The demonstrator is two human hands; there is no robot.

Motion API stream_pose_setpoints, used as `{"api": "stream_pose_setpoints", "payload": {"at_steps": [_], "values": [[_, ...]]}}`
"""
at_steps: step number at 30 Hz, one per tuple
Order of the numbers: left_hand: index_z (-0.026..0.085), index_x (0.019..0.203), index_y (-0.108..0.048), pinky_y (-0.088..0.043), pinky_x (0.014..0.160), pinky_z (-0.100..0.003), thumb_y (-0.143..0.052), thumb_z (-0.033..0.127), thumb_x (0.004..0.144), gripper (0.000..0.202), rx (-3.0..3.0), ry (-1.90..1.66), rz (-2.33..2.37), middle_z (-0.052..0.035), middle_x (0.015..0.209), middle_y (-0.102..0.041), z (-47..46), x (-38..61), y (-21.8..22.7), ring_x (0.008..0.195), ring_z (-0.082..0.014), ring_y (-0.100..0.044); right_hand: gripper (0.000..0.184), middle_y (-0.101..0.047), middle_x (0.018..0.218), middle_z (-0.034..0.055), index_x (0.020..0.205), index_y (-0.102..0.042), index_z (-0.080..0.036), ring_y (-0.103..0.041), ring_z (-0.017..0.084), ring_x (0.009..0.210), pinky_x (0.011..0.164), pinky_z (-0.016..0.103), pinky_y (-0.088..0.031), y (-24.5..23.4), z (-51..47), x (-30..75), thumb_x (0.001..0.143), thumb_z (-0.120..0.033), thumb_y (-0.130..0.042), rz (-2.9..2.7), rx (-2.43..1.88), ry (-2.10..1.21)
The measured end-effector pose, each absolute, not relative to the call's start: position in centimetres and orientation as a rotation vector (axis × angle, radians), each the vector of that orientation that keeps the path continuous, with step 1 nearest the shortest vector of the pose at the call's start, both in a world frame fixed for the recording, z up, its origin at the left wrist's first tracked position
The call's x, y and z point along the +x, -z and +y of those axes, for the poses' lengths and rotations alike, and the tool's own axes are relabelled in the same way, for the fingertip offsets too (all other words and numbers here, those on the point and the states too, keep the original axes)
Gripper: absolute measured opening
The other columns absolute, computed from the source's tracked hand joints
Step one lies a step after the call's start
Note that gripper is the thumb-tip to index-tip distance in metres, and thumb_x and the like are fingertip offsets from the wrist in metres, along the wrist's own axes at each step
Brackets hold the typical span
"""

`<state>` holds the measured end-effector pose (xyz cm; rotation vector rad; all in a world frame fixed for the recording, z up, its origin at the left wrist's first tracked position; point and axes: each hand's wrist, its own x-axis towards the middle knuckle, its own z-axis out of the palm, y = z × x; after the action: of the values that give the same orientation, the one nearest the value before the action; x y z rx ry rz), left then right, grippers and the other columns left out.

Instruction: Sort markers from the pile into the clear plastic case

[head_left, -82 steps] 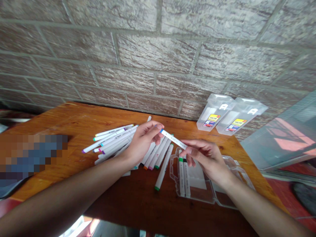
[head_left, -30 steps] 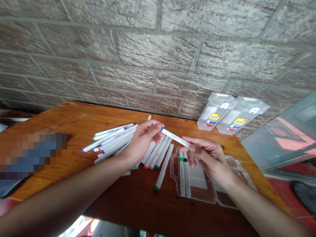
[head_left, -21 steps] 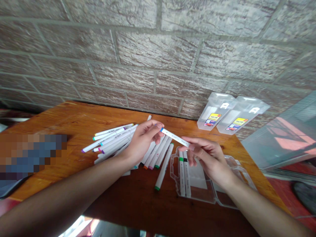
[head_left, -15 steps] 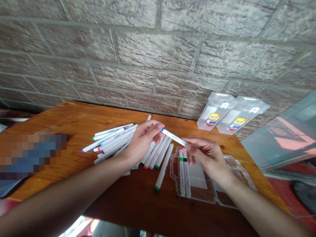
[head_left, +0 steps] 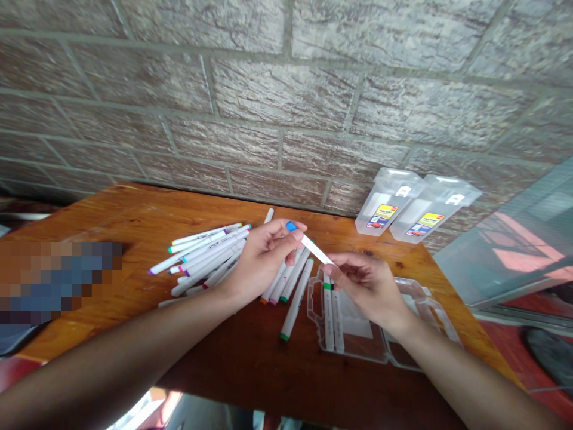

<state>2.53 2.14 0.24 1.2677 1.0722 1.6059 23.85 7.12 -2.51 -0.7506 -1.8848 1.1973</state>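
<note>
A white marker with a blue cap (head_left: 313,246) is held above the wooden table (head_left: 134,221) by both hands. My left hand (head_left: 262,257) pinches its blue-capped end. My right hand (head_left: 364,283) pinches the other end. Under the right hand lies an open clear plastic case (head_left: 403,334) with two markers inside, one green-banded (head_left: 327,313) and one black-banded (head_left: 336,316). A loose pile of white markers with coloured caps (head_left: 201,254) lies under and left of my left hand.
Two closed clear marker cases (head_left: 414,209) with yellow labels lean against the brick wall (head_left: 286,89) at the back right. A single green-tipped marker (head_left: 295,301) lies beside the open case. A blurred-out patch (head_left: 54,280) sits at the table's left. A glass surface (head_left: 514,239) adjoins the table's right side.
The marker has tilted so its blue cap is higher and nearer the left fingertips. My right hand has slid slightly left and closed on the marker's other end. The view shifted a little.
</note>
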Motion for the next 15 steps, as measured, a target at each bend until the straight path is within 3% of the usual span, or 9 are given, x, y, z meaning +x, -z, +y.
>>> {"api": "stream_pose_setpoints", "payload": {"at_steps": [3, 9, 15], "values": [[0.018, 0.107, -0.073, -0.042, 0.055, -0.022, -0.066, 0.035, 0.096, 0.021, 1.451, -1.579, 1.112, 0.0014, 0.071, -0.063, 1.2, 2.8, -0.2, 0.058, -0.0106, -0.055, 0.023, -0.076, 0.084, 0.0046, 0.107, -0.079, -0.019, -0.065, 0.016, 0.066, 0.06, 0.028, -0.056, 3.0, 7.3, 24.0, 0.091, -0.035, -0.076, -1.942, -0.761, -1.08], [0.016, 0.113, -0.072, -0.052, 0.078, -0.025, -0.064, 0.022, 0.097, 0.018, 2.131, -1.521, 1.09, -0.0064, 0.097, -0.075, -0.3, 2.9, -0.3, 0.086, -0.016, -0.07, 0.019, -0.076, 0.093, 0.0064, 0.11, -0.077, -0.02, -0.065, 0.017, 0.07, 0.064, 0.029, -0.054, 2.6, 7.4, 24.3, 0.095, -0.03, -0.071, -2.091, -0.701, -0.869], [0.014, 0.114, -0.072, -0.052, 0.076, -0.027, -0.065, 0.018, 0.097, 0.019, 2.264, -1.503, 1.027, -0.0083, 0.094, -0.074, -0.4, 2.9, -0.3, 0.083, -0.0166, -0.069, 0.018, -0.076, 0.097, 0.0066, 0.111, -0.077, -0.021, -0.066, 0.016, 0.071, 0.064, 0.029, -0.053, 2.3, 7.4, 24.3, 0.096, -0.026, -0.069, -2.117, -0.644, -0.796]]}}
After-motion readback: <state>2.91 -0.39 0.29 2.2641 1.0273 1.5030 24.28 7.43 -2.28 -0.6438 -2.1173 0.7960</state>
